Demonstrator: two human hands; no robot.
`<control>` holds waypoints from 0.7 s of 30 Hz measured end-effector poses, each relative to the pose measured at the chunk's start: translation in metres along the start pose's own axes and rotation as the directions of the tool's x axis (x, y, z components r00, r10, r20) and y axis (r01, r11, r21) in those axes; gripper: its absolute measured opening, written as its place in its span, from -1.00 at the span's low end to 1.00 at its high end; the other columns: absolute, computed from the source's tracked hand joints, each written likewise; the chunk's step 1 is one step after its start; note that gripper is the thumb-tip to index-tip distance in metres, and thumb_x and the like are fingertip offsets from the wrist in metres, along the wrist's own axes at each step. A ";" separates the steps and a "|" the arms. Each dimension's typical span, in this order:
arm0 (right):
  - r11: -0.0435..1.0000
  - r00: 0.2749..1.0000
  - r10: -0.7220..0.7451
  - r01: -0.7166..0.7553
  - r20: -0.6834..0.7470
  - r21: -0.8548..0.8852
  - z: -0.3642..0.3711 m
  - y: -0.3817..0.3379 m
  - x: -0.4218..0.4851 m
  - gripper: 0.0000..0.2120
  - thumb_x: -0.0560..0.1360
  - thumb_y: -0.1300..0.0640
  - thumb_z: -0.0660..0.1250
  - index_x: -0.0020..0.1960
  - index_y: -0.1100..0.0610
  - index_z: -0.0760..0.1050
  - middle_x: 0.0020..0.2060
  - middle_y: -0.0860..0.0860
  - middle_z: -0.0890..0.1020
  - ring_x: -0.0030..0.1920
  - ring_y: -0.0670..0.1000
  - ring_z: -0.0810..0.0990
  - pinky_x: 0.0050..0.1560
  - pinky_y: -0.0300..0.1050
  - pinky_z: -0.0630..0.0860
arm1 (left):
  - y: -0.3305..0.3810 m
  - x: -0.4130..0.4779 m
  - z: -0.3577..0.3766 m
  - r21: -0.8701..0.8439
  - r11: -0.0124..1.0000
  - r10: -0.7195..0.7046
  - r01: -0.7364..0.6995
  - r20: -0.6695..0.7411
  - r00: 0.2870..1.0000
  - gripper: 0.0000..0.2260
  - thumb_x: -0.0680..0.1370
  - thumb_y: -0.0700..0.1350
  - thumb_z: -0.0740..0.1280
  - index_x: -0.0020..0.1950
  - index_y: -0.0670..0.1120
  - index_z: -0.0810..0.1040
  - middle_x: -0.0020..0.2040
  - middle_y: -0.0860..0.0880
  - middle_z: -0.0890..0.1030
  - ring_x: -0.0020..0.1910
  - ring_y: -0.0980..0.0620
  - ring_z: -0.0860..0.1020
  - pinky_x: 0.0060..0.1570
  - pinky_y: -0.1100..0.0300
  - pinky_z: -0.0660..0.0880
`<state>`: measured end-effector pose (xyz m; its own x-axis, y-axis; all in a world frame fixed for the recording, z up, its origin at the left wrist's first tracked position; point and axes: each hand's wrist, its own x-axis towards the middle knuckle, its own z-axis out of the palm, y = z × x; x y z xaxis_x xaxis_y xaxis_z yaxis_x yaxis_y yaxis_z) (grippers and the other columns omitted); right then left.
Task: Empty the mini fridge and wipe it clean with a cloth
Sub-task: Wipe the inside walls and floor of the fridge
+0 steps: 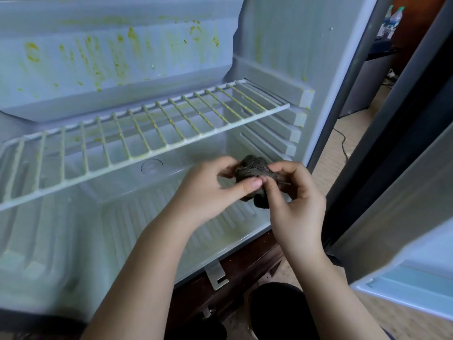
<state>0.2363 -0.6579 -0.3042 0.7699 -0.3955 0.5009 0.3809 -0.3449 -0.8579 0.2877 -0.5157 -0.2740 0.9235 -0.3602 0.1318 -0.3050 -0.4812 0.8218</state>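
Dark grey and nubbly, the cloth [252, 169] is bunched into a lump between both hands. Its longer run goes roughly top to bottom in the view, and a darker end hangs below the fingers. The left hand [210, 192] pinches it from the left, with the thumb laid flat across its front and the fingers curled behind. The right hand [294, 207] pinches it from the right, thumb and forefinger closed on the fabric and the other fingers curled loosely.

The cloth is held in the air just in front of the lower compartment of the mini fridge [282, 33], near its right wall and below the wire shelf [147, 133]. Yellow-green stains [132, 38] streak the panel above the shelf and dot the shelf wires. A metal bracket [217, 276] sticks out under the front edge. The door [404, 192] stands open at the right. Far behind it are two bottles [392, 20], their labels too small to read.
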 end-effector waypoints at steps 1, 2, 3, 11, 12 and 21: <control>1.000 1.000 0.008 -0.007 -0.010 0.012 -0.001 -0.001 0.000 -0.68 0.47 0.32 0.41 -0.09 -0.11 0.49 -0.24 -0.35 0.58 -0.20 -0.26 0.57 -0.13 -0.44 0.44 | -0.001 0.000 0.002 0.005 1.000 0.005 -0.006 0.019 1.000 -0.74 0.41 0.14 0.50 0.00 0.05 0.62 -0.05 0.15 0.68 0.01 0.35 0.57 -0.03 0.50 0.41; 1.000 1.000 0.017 -0.017 -0.021 0.024 -0.002 -0.002 -0.001 -0.70 0.47 0.32 0.41 -0.09 -0.10 0.49 -0.24 -0.34 0.59 -0.20 -0.26 0.58 -0.14 -0.46 0.43 | -0.001 0.001 0.004 -0.005 1.000 0.005 -0.004 0.025 1.000 -0.72 0.38 0.13 0.52 -0.01 0.05 0.61 -0.06 0.15 0.68 0.01 0.35 0.57 -0.02 0.50 0.40; 0.999 0.999 0.027 -0.026 -0.034 0.031 -0.002 -0.002 -0.001 -0.71 0.47 0.31 0.41 -0.09 -0.09 0.50 -0.24 -0.32 0.60 -0.20 -0.24 0.59 -0.15 -0.45 0.44 | -0.001 0.001 0.006 -0.027 1.000 -0.003 0.004 0.033 0.999 -0.70 0.35 0.14 0.54 -0.02 0.05 0.60 -0.07 0.14 0.68 0.00 0.34 0.58 0.00 0.47 0.41; 0.998 0.988 -0.046 0.039 -0.147 -0.053 -0.007 0.000 0.000 -0.84 0.56 0.20 0.29 0.11 0.08 0.55 -0.04 -0.06 0.62 -0.02 -0.14 0.58 -0.04 -0.36 0.47 | 0.010 0.016 0.022 -0.090 0.996 -0.001 -0.020 -0.236 0.972 -0.88 0.40 -0.13 0.46 -0.16 -0.05 0.53 -0.28 -0.01 0.66 -0.30 0.01 0.64 -0.23 0.07 0.57; 0.994 0.985 -0.083 0.070 -0.153 -0.084 -0.007 0.000 0.000 -0.83 0.56 0.21 0.26 0.12 0.11 0.54 0.00 -0.02 0.61 0.01 -0.14 0.57 -0.02 -0.37 0.45 | 0.015 0.021 0.024 -0.108 0.993 0.010 -0.045 -0.301 0.954 -0.86 0.39 -0.10 0.45 -0.15 -0.05 0.53 -0.28 -0.02 0.65 -0.34 -0.04 0.63 -0.28 0.04 0.57; 0.978 0.964 -0.186 0.164 -0.188 -0.127 -0.015 0.006 0.003 -0.80 0.54 0.35 0.23 0.08 0.17 0.54 0.02 -0.05 0.58 0.06 -0.14 0.55 0.00 -0.31 0.46 | 0.045 0.041 0.077 -0.056 0.964 0.145 -0.260 -0.709 0.691 -0.84 0.44 -0.11 0.46 -0.04 -0.17 0.66 -0.17 0.05 0.63 -0.17 0.24 0.51 -0.09 0.37 0.45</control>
<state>0.2333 -0.6743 -0.3062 0.5752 -0.4776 0.6641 0.4336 -0.5105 -0.7426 0.2939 -0.6137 -0.2740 0.7584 0.2477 0.6029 -0.5208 -0.3258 0.7890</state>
